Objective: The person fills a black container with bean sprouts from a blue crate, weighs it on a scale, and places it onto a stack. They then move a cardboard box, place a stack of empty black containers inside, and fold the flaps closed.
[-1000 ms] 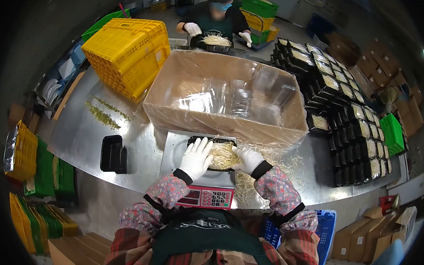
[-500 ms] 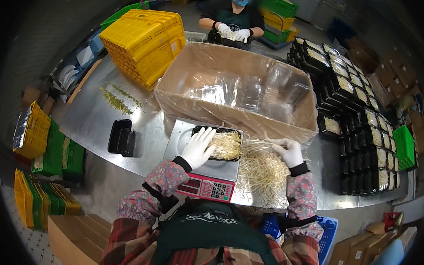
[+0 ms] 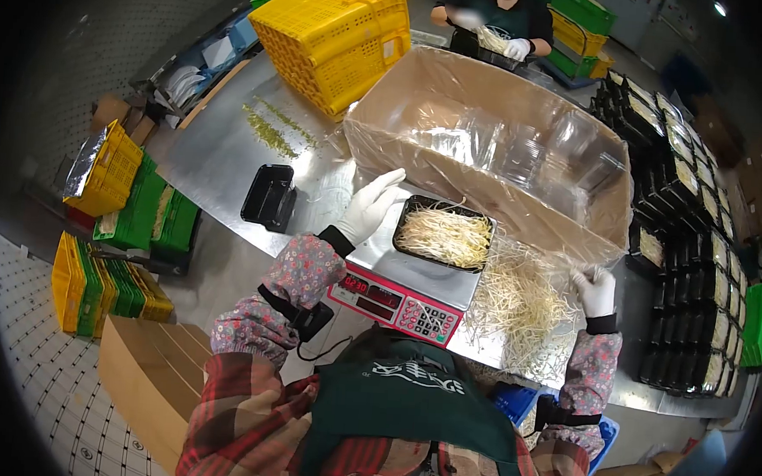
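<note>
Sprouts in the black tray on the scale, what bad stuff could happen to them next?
The sprouts poke up over the rim of the black tray, so some might spill if it gets bumped or lifted.

The loose pile lies right beside the scale; stray strands could touch it and muddle the weight.

That pile also reaches the near edge of the table, so bits may fall off.

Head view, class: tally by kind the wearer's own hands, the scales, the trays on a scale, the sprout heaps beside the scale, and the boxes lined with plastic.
Hands (left hand, right hand): 2
Scale: 1
Tray on it: 1
Sprout heap: 1
Lined box: 1
Total: 6
</note>
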Tool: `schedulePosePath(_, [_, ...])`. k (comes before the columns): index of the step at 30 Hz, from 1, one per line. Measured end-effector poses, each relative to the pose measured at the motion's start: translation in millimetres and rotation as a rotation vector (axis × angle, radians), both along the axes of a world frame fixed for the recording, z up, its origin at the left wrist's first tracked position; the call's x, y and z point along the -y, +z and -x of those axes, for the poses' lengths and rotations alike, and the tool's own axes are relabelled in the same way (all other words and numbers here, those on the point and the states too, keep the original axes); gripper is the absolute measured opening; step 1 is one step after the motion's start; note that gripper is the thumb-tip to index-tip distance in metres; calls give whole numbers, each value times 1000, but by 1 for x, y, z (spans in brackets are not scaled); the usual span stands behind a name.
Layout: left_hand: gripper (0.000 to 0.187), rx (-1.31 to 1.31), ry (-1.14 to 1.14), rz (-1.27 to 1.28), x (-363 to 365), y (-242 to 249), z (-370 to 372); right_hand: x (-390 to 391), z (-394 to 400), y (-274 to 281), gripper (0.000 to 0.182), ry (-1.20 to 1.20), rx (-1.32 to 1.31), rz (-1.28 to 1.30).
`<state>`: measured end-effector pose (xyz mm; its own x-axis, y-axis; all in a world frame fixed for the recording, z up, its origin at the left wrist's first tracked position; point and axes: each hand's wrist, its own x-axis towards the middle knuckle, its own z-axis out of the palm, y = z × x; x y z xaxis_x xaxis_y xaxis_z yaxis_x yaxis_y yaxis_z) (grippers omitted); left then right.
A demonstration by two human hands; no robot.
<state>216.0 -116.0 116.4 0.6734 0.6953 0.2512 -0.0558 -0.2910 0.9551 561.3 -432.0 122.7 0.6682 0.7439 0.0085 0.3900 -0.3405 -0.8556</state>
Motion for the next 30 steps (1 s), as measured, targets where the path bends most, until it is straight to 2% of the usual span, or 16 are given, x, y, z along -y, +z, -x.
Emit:
schedulePosePath(4, [39,135,38,109,6,-5,-8,-58,41,59,18,115,-96,-297])
schedulePosePath(6, [39,187,116,74,6,-13,-16,-87,64,68,22,261,43,-419])
schedulePosePath(8, [41,233,148,60,14,-13,-20,-116,97,68,23,306,-116,-500])
schedulePosePath(11, [40,22,189,-443,6,-34,-22,-153,111,10,25,520,145,-239])
schedulePosePath(12, [40,119,156,-132,8,-44,-26,-156,111,0,27,616,255,-46])
schedulePosePath(14, [41,92,144,-174,12,-40,-20,-150,113,-7,32,605,387,-15])
schedulePosePath(16, [45,153,70,40,9,-45,-14,-141,104,2,39,572,376,-22])
schedulePosePath(18, [53,28,105,-123,-9,-61,-6,-133,93,15,39,554,379,-131])
schedulePosePath(19, [53,32,99,-123,-3,-40,-9,-134,84,10,60,551,248,-60])
schedulePosePath(20, [59,-201,146,-290,5,-18,-13,-132,78,6,60,544,253,-58])
schedulePosePath(22, [71,-532,164,-728,10,-3,-33,-129,92,33,96,518,585,171])
schedulePosePath(23, [73,-512,77,-815,16,-5,-42,-137,90,24,120,591,506,300])
schedulePosePath(26, [77,-546,-203,-1061,41,2,-63,-144,86,-11,120,672,486,328])
schedulePosePath(27, [76,-584,-263,-1047,46,0,-61,-143,77,-30,95,651,483,213])
schedulePosePath(28, [76,-623,-322,-1031,52,-3,-57,-138,79,-18,95,642,481,215])
schedulePosePath(30, [76,-566,-248,-997,55,-13,-49,-127,84,3,59,561,285,429])
